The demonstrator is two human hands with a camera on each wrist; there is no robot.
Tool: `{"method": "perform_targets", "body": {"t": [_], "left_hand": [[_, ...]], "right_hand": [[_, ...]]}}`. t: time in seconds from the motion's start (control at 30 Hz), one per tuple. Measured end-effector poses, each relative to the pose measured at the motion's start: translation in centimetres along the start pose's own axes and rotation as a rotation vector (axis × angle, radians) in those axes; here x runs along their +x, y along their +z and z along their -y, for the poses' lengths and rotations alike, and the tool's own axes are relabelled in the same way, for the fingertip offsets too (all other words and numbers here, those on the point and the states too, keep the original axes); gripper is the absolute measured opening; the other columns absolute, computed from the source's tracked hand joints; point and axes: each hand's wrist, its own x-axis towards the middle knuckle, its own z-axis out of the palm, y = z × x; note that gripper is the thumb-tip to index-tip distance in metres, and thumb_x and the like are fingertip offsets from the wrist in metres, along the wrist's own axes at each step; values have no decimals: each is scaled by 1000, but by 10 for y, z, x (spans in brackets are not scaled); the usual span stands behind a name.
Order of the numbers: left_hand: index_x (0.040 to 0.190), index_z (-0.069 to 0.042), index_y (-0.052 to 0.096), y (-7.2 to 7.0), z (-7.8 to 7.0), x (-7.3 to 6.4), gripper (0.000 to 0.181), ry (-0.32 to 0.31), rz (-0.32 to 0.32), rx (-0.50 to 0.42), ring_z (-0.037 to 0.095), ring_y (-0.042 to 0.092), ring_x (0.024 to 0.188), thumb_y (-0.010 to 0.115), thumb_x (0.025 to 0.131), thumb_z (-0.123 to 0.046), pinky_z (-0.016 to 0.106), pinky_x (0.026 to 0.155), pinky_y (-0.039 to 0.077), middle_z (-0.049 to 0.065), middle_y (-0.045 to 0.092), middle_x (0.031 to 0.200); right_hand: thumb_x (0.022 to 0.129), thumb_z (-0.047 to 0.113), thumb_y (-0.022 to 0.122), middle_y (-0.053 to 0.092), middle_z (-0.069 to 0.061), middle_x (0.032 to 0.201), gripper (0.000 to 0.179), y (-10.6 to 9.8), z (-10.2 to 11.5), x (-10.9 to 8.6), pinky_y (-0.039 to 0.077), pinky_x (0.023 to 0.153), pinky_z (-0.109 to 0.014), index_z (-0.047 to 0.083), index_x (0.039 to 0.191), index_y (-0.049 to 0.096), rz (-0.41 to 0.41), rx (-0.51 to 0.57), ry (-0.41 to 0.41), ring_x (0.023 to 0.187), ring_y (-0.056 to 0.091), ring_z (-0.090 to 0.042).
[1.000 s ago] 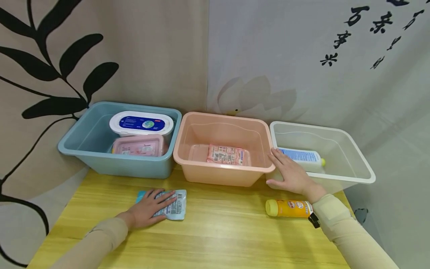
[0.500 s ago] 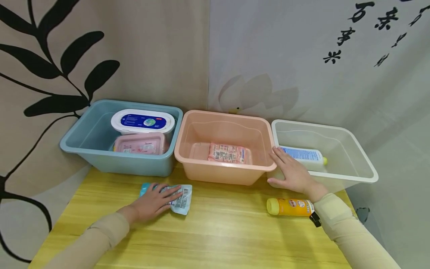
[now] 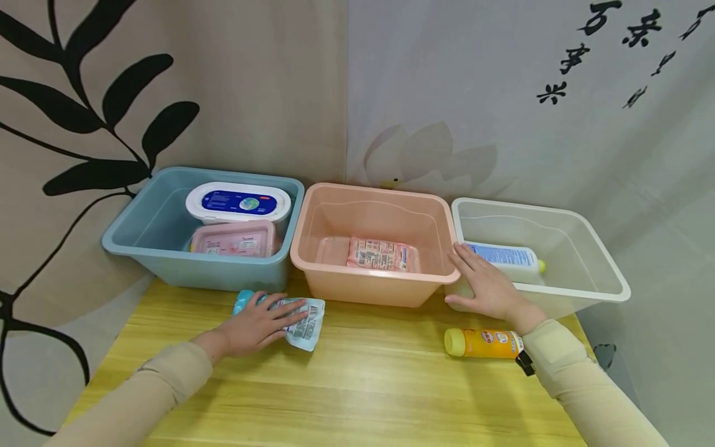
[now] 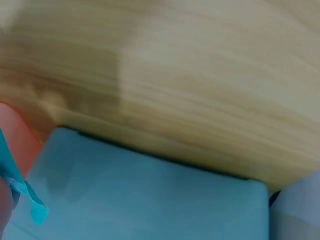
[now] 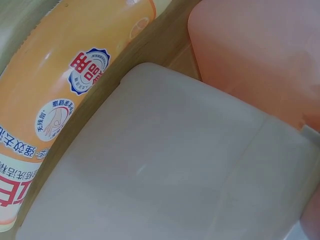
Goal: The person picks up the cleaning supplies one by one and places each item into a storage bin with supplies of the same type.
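In the head view, my left hand (image 3: 259,326) grips a light-blue flat pouch (image 3: 308,326) from above, fingers spread across its printed face. It hangs in front of the blue tub (image 3: 195,270), its right end tilted down. At the edge of the left wrist view, a strip of the pouch (image 4: 36,207) shows beside a fingertip. My right hand (image 3: 486,288) lies with fairly straight fingers at the near left corner of the white tub (image 3: 570,294), fingertips by the peach tub's rim. Below that wrist lies an orange bottle (image 3: 486,344) with a yellow cap.
A white-lidded box (image 3: 240,202) and a pink box (image 3: 234,241) sit in the blue tub. The peach tub (image 3: 363,288) contains a pink packet (image 3: 378,254); a white bottle (image 3: 505,257) lies in the white tub. All three tubs stand side by side along the wooden table's (image 3: 363,385) back.
The left hand has come up off the table with the pouch and moved slightly toward the blue tub; the pouch has turned a little. The right hand has stayed in place.
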Motion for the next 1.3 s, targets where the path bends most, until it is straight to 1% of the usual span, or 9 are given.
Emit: {"method": "perform_targets", "body": {"t": [0.3, 0.43, 0.6, 0.83, 1.13, 1.3], "left_hand": [[148, -30, 27, -20, -6, 8, 51, 1, 25, 14, 31, 29, 138, 40, 99, -37, 59, 101, 30, -2, 26, 155], [148, -31, 26, -26, -8, 12, 51, 1, 35, -4, 31, 28, 139, 39, 99, -37, 60, 102, 28, -3, 24, 156], [149, -31, 25, -32, -10, 15, 52, 5, 39, -11, 31, 29, 139, 39, 99, -38, 60, 102, 28, -3, 24, 156], [149, -31, 24, -38, -10, 19, 53, 11, 21, 9, 31, 29, 139, 40, 99, -38, 59, 103, 28, -4, 24, 156], [149, -33, 22, -48, -16, 23, 53, 8, 45, -23, 30, 26, 139, 40, 99, -39, 61, 104, 24, -4, 25, 155], [149, -32, 24, -56, -18, 25, 52, 22, 36, -3, 30, 26, 139, 39, 99, -38, 60, 104, 24, -5, 24, 156]], "right_hand": [[79, 53, 65, 22, -19, 154, 92, 1, 0, 0, 26, 112, -50, 3, 146, 28, -16, 21, -6, 141, 21, -38], [80, 54, 63, 20, -19, 155, 92, 1, -1, 0, 25, 112, -50, 3, 146, 27, -8, 16, -3, 142, 20, -37], [80, 56, 63, 20, -19, 155, 92, 1, -1, 0, 26, 112, -50, 3, 146, 28, -2, 19, -4, 142, 20, -37], [79, 56, 63, 21, -18, 155, 92, 1, -2, 0, 27, 112, -50, 3, 146, 28, -11, 19, -4, 142, 20, -36], [79, 56, 64, 22, -19, 154, 93, 1, -2, 0, 28, 111, -50, 3, 146, 29, -18, 18, -5, 142, 22, -36], [78, 56, 64, 22, -19, 154, 93, 1, -2, 0, 27, 111, -50, 3, 146, 29, -17, 22, -4, 142, 22, -37]]}}
